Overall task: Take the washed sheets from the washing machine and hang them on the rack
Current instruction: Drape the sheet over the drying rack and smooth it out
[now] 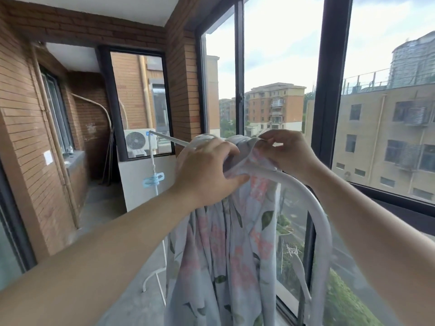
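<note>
the floral sheet [230, 255], pale blue-grey with pink blossoms and green leaves, is draped over the top bar of the white tube rack [314, 204], close to the bar's rounded near corner. most of the cloth hangs straight down on the near side in loose folds, reaching past the bottom of the view.

the person's left grip [204, 170] is closed on a bunched fold of the sheet right at the bar, fingers curled over the cloth and the thumb tucked beneath it. the right grip [287, 151] sits just beside it, a little higher, pinching a raised edge of the same sheet between thumb and curled fingertips above the bar. the two are near each other but not touching.

the top bar runs away to the far upright, where a light blue clip [153, 180] hangs on the post. behind it stands an outdoor air-conditioner unit [137, 141] beyond a glass pane. a dark window frame [329, 78] stands to the right, a brick wall [23, 114] to the left, and a grey concrete floor [131, 300] lies below.
</note>
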Available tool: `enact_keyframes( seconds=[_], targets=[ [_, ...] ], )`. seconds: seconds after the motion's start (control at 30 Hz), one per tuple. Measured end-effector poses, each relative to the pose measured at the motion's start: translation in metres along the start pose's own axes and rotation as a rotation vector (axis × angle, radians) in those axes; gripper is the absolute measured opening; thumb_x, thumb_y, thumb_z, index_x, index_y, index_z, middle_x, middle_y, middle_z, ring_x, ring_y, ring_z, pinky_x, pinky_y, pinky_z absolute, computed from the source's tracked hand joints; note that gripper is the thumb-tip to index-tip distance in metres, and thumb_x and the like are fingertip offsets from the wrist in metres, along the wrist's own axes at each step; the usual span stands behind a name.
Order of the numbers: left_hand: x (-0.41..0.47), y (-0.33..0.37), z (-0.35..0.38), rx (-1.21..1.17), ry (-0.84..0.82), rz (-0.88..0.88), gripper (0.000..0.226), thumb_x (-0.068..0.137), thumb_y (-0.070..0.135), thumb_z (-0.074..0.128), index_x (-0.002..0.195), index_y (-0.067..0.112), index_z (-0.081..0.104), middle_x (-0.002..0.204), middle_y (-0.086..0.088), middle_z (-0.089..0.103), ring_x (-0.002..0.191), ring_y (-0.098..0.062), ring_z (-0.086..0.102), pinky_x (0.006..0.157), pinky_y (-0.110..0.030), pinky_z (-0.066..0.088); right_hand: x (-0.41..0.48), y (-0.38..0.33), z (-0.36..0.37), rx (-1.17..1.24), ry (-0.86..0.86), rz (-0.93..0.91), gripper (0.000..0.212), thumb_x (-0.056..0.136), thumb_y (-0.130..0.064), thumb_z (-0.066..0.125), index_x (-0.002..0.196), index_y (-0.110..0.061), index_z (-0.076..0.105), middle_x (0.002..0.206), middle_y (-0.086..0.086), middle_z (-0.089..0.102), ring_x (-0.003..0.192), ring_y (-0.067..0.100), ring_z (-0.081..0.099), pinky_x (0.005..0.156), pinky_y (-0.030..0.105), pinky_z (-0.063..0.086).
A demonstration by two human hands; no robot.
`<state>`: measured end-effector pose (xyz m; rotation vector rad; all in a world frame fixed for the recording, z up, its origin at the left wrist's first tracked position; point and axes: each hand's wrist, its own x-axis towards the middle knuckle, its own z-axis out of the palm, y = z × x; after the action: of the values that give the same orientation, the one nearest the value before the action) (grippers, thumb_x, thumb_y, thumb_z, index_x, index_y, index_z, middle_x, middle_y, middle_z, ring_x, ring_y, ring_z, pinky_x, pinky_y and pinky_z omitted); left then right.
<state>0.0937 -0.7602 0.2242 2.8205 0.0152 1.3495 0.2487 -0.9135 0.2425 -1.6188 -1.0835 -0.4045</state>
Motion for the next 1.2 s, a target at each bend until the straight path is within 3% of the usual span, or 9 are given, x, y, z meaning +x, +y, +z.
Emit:
enact_keyframes(
  seconds=[0.13, 0.3, 0.47, 0.67, 0.8, 0.9, 1.07, 1.13, 1.2],
  targets=[
    [0.007, 0.010, 0.007, 0.198, 0.037, 0.028, 0.018, 0.088, 0.034, 0.065, 0.091, 0.017, 0.068, 0.087, -0.003, 0.061, 0.092, -0.030, 0.058, 0.078, -0.042, 0.046, -0.010, 0.006, -0.002, 0.051, -0.082, 0.018, 0.021, 0.099, -0.025, 0.062, 0.085, -0.040, 0.061, 0.059, -0.016, 0.068, 0.051, 0.011, 0.050, 0.047, 0.017, 0.039],
    [0.010, 0.017, 0.002, 0.073, 0.146, -0.111, 0.010, 0.099, 0.026, 0.052, 0.101, 0.018, 0.058, 0.086, -0.004, 0.066, 0.081, -0.029, 0.060, 0.067, -0.040, 0.050, -0.025, 0.031, -0.008, -0.011, -0.209, 0.044, 0.011, 0.089, -0.031, 0.072, 0.088, -0.029, 0.061, 0.053, -0.001, 0.061, 0.047, 0.013, 0.042, 0.048, 0.024, 0.035],
    [0.019, 0.030, -0.010, 0.011, 0.199, -0.126, 0.007, 0.098, 0.021, 0.052, 0.101, 0.018, 0.058, 0.071, 0.005, 0.059, 0.068, -0.027, 0.058, 0.062, -0.041, 0.050, -0.029, 0.075, -0.004, -0.355, -0.302, 0.035, 0.023, 0.080, -0.039, 0.081, 0.078, -0.038, 0.058, 0.071, -0.005, 0.068, 0.067, 0.017, 0.063, 0.060, 0.034, 0.051],
    [0.007, 0.041, 0.002, 0.031, 0.206, -0.162, 0.006, 0.095, 0.024, 0.056, 0.098, 0.020, 0.058, 0.064, 0.009, 0.047, 0.066, -0.023, 0.051, 0.062, -0.038, 0.048, -0.028, 0.104, -0.007, -0.507, -0.439, 0.245, 0.024, 0.082, -0.032, 0.072, 0.083, -0.008, 0.068, 0.080, 0.008, 0.070, 0.081, 0.032, 0.068, 0.066, 0.042, 0.057],
    [-0.004, 0.048, 0.003, 0.047, 0.197, -0.165, 0.006, 0.097, 0.026, 0.060, 0.099, 0.020, 0.059, 0.071, 0.007, 0.053, 0.067, -0.023, 0.054, 0.060, -0.032, 0.038, -0.029, 0.097, -0.029, -0.508, -0.185, 0.248, 0.037, 0.090, -0.030, 0.070, 0.065, -0.010, 0.051, 0.064, 0.004, 0.056, 0.059, 0.018, 0.047, 0.050, 0.031, 0.035],
    [-0.001, 0.055, -0.011, 0.036, 0.198, -0.142, 0.009, 0.098, 0.027, 0.058, 0.102, 0.019, 0.059, 0.071, 0.006, 0.056, 0.072, -0.026, 0.059, 0.061, -0.035, 0.045, -0.022, 0.075, -0.059, -0.420, 0.082, 0.215, 0.042, 0.088, -0.023, 0.073, 0.060, -0.014, 0.043, 0.059, 0.001, 0.047, 0.055, 0.016, 0.037, 0.048, 0.027, 0.029],
    [0.001, 0.074, -0.045, -0.002, 0.322, -0.076, 0.011, 0.100, 0.025, 0.055, 0.105, 0.017, 0.060, 0.074, 0.007, 0.061, 0.068, -0.022, 0.060, 0.057, -0.033, 0.046, -0.013, 0.022, -0.100, -0.423, 0.333, 0.087, 0.023, 0.081, -0.008, 0.060, 0.063, -0.009, 0.045, 0.064, 0.009, 0.050, 0.064, 0.023, 0.041, 0.050, 0.031, 0.025],
    [-0.006, 0.080, -0.056, -0.031, 0.361, -0.079, 0.011, 0.100, 0.026, 0.056, 0.104, 0.017, 0.060, 0.069, 0.013, 0.056, 0.064, -0.017, 0.057, 0.055, -0.030, 0.042, -0.014, 0.005, -0.105, -0.440, 0.305, 0.094, 0.028, 0.084, -0.013, 0.064, 0.061, -0.013, 0.049, 0.063, 0.003, 0.051, 0.061, 0.020, 0.042, 0.050, 0.028, 0.029],
    [-0.020, 0.082, -0.059, -0.070, 0.360, -0.109, 0.011, 0.100, 0.027, 0.057, 0.102, 0.017, 0.060, 0.062, 0.014, 0.052, 0.059, -0.014, 0.053, 0.054, -0.029, 0.040, -0.023, -0.006, -0.102, -0.448, 0.133, 0.171, 0.030, 0.088, -0.025, 0.070, 0.065, -0.011, 0.057, 0.063, 0.002, 0.052, 0.058, 0.017, 0.044, 0.051, 0.027, 0.035]
  ],
)
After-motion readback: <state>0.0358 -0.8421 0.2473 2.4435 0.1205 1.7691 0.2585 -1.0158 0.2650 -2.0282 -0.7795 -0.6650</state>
